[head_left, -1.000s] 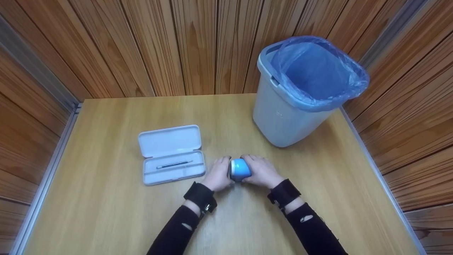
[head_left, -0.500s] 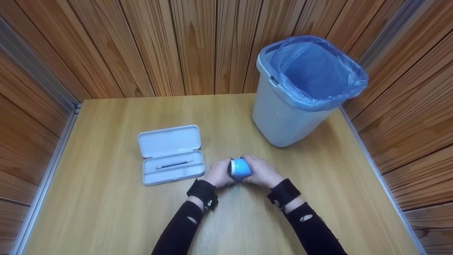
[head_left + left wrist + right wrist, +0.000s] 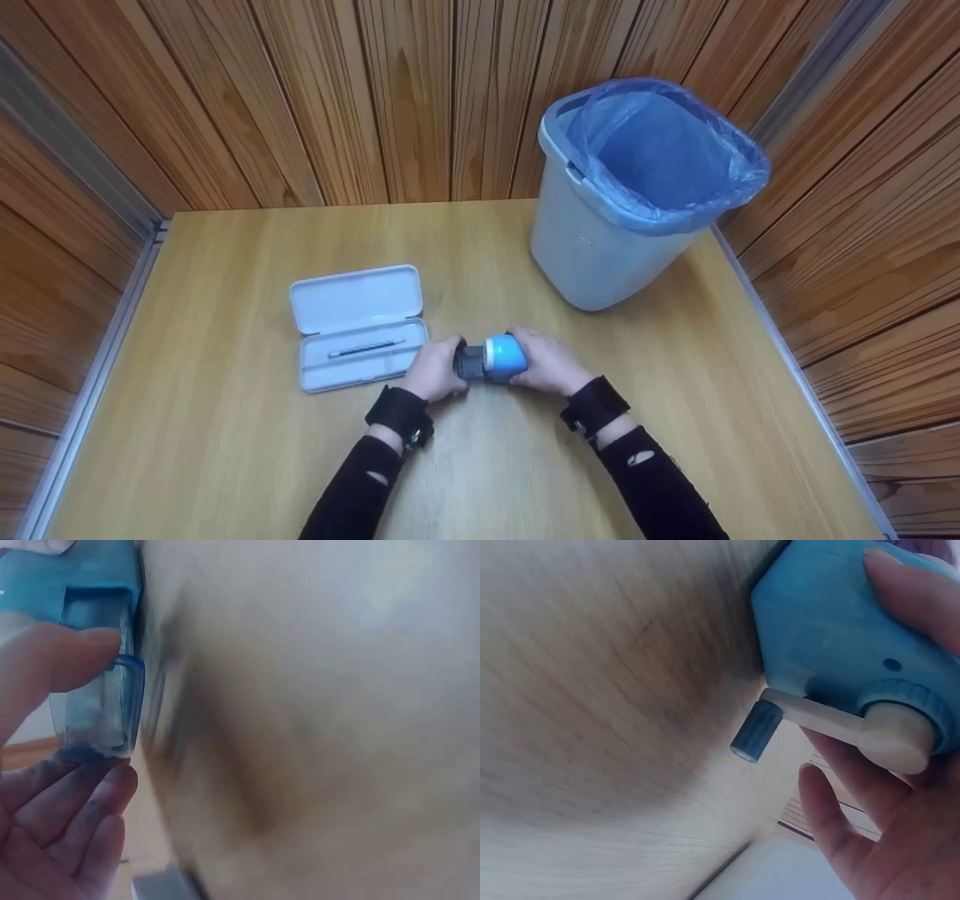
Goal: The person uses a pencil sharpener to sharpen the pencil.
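Observation:
A blue crank pencil sharpener [image 3: 506, 356] lies on its side low over the wooden table. My right hand [image 3: 551, 362] grips its body; in the right wrist view its pale crank arm [image 3: 821, 718] with a dark blue knob points toward the tabletop. From the opposite end sticks out a see-through shavings drawer [image 3: 471, 362]. My left hand [image 3: 437, 367] pinches this drawer, thumb on one face and fingers beneath its outer end in the left wrist view. There the drawer's inner end overlaps the opening in the blue body [image 3: 105, 574].
Left of the hands lies an open white pencil case [image 3: 356, 296], with a thin dark pencil-like stick [image 3: 366, 349] in its tray. A grey bin [image 3: 600, 262] lined with a blue bag [image 3: 667, 157] stands at the back right. Wood-panelled walls [image 3: 420, 97] enclose the table.
My left hand has moved left, drawing the clear drawer out of the sharpener's end. The right hand keeps its grip on the body in nearly the same place.

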Demonstrator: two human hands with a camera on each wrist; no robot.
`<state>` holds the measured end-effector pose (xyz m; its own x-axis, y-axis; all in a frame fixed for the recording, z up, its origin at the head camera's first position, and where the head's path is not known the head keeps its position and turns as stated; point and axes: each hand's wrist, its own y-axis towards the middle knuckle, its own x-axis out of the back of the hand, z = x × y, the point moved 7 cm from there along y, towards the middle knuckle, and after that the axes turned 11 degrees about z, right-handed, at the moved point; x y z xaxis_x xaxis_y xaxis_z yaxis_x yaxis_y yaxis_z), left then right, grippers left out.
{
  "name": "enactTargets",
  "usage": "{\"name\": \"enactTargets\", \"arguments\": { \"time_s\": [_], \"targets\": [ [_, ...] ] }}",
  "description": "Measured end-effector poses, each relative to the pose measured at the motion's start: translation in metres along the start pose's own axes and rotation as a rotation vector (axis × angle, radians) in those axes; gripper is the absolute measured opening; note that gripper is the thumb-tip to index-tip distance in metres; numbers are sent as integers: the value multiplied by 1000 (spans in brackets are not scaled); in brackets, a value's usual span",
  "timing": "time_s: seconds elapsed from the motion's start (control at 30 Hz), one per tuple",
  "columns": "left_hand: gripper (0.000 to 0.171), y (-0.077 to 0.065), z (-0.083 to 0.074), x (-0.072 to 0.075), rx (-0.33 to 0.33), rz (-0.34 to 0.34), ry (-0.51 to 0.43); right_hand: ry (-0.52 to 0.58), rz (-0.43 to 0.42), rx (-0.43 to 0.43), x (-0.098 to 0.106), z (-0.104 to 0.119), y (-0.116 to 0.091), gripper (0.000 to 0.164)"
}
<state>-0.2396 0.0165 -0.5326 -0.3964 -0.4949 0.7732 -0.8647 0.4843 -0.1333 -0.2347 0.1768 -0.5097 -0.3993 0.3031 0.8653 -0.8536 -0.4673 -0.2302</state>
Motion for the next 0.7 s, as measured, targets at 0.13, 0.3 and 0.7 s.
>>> {"name": "enactTargets", "arguments": {
  "time_s": [0.13, 0.3, 0.7],
  "targets": [
    [54, -7, 6, 5, 9, -20, 7, 13, -10, -9, -1, -1, 0, 68],
    [54, -20, 12, 17, 35, -50, -16, 42, 4, 7, -4, 0, 0, 71],
    [65, -55, 20, 73, -6, -203, -261, 81, -163, 145, 23, 0, -14, 78]
  ]
}}
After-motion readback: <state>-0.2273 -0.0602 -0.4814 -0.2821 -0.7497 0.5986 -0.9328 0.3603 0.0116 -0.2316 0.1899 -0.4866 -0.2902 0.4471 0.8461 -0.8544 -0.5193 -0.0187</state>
